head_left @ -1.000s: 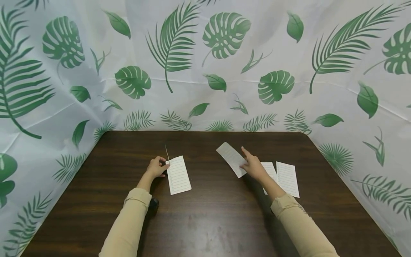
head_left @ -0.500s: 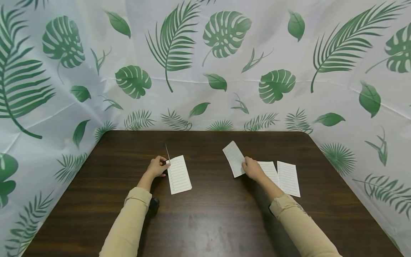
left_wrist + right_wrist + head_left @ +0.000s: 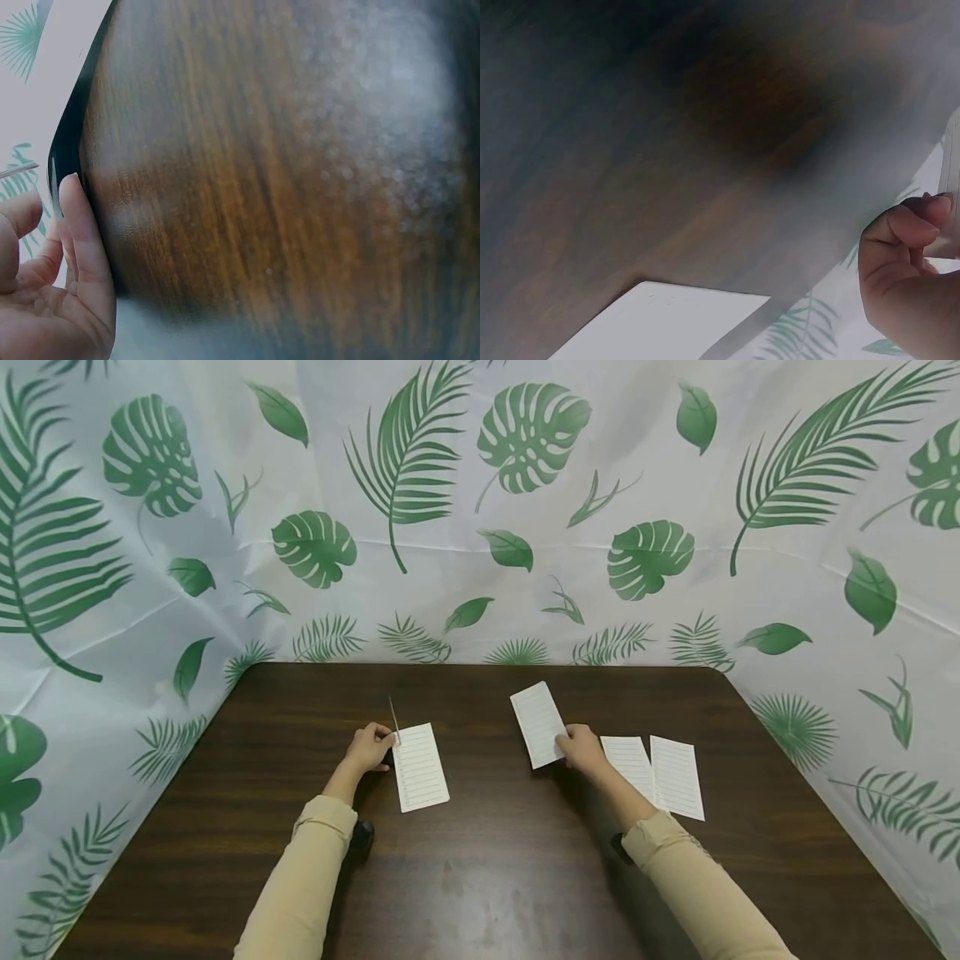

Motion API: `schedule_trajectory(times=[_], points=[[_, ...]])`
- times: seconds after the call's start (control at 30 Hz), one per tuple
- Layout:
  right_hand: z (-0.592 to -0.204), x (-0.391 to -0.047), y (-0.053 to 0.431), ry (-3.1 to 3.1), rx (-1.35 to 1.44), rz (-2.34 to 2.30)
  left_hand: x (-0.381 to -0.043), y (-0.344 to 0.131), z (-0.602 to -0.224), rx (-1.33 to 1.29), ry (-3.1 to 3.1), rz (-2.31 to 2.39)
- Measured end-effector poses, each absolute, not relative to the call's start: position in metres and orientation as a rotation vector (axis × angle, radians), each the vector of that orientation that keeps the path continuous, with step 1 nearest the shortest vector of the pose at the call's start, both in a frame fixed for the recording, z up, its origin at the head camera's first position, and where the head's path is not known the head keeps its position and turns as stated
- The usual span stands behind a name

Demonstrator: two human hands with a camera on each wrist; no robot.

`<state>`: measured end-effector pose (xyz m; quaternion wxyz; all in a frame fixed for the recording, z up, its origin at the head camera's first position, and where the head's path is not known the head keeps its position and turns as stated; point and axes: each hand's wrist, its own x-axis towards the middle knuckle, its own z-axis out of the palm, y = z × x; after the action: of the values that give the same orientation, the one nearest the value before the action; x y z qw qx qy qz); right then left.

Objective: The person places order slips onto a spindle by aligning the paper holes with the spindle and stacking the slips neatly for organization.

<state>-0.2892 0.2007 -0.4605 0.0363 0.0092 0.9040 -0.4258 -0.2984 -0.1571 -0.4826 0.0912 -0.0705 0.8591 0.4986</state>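
Note:
On the left side of the table, my left hand pinches a thin stick-like item that stands up from the fingertips; its exact kind is unclear. Beside that hand lies a lined white paper sheet, its upper left corner by the thumb. In the left wrist view the thin item shows at the left edge, above the thumb. My right hand grips another lined paper sheet at its lower right edge, thumb on top. This sheet is cut off in the right wrist view.
Two more lined sheets lie right of my right hand: one sheet partly behind the forearm, the other sheet further right. The dark wooden table ends at a leaf-print curtain behind.
My right hand has drawn its extended finger in around the sheet. The sheet was tilted away and now faces up more squarely, slightly further back. The left hand stays nearly still.

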Motion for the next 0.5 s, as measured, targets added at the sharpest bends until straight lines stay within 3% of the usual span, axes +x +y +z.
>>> schedule_trajectory(times=[0.5], points=[[-0.451, -0.281, 0.177, 2.539, 0.143, -1.518, -0.301, -0.153, -0.479, -0.282, 2.566, 1.428]])
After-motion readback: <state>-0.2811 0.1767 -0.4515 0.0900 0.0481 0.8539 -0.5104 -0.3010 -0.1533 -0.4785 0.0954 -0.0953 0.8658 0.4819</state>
